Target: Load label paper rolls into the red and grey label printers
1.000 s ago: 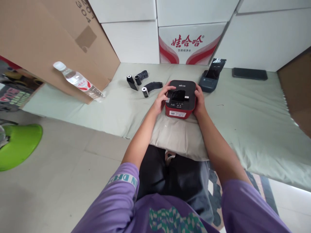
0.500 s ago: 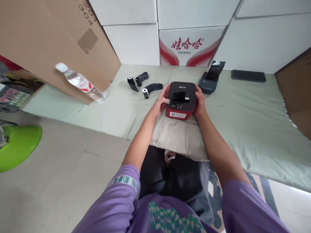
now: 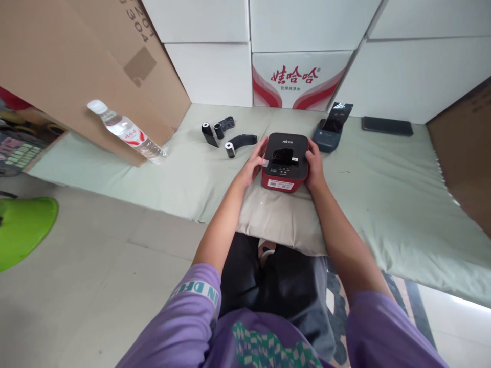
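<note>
A small red printer with a black lid (image 3: 285, 162) sits on a beige pillow (image 3: 280, 220) in front of me. My left hand (image 3: 253, 165) grips its left side and my right hand (image 3: 315, 166) grips its right side. Three small paper rolls in black wrap (image 3: 224, 135) lie on the pale green mat (image 3: 383, 194) just to the left of the printer.
A second dark grey printer (image 3: 330, 132) and a black phone (image 3: 386, 125) lie further back on the mat. A water bottle (image 3: 125, 131) leans against a cardboard box (image 3: 76, 66) at the left. White boxes line the back, and a green stool (image 3: 19, 230) stands on the floor.
My left hand has slid from the printer's lid down to its left side. The view has shifted slightly; the printer stays on the pillow.
</note>
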`<state>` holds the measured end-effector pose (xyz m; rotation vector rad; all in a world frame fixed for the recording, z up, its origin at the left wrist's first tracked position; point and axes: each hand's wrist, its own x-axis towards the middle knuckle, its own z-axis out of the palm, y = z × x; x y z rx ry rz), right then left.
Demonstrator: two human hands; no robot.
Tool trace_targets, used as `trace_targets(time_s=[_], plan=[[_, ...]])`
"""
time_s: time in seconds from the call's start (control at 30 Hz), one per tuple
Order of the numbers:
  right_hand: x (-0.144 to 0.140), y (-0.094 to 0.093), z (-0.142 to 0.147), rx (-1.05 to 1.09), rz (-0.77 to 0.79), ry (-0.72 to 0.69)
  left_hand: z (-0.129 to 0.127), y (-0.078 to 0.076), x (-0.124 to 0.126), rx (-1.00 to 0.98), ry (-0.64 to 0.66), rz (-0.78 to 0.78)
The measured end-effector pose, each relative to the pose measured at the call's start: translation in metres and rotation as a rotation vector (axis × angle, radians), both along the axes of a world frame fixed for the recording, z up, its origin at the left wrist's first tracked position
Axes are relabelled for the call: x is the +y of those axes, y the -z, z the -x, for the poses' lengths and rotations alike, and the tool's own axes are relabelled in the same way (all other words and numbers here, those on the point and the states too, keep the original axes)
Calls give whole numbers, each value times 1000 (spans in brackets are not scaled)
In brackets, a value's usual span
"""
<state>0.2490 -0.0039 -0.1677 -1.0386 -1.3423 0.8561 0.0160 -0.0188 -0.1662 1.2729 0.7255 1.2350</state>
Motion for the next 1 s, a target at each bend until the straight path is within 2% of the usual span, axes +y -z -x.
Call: trace_targets(time_s=[0.1,0.13,0.2,0.27,0.33,0.43,0.5,0.63,0.73,0.9,1.0], plan=[[-21,-12,-14,-182,131,129,5,-1,-1,23,25,8],[-31,-17,-18,-217,229,89,5,-2,-2,37,29,12],[-55,-25,-19,-230,388,-115,5,-6,-5,82,24,25],[-78,-31,-11,-253,291,-187,4,-11,-9,186,-44,45],[-94,-31,4,-282,150,-118,0,-14,-11,350,-213,58],[-100,-26,23,-294,84,4,-6,-13,-12,523,-501,46],[-98,-22,27,-308,87,32,-10,-11,-11,526,-571,56],[-82,-25,26,-302,44,43,-14,-11,-4,415,-565,103],[-53,-33,26,-256,-61,35,-18,-22,13,330,-541,93],[22,-41,33,-218,-117,44,-30,-46,68,55,-372,-100],[62,-37,36,-182,-95,36,-35,-49,102,83,-301,-120]])
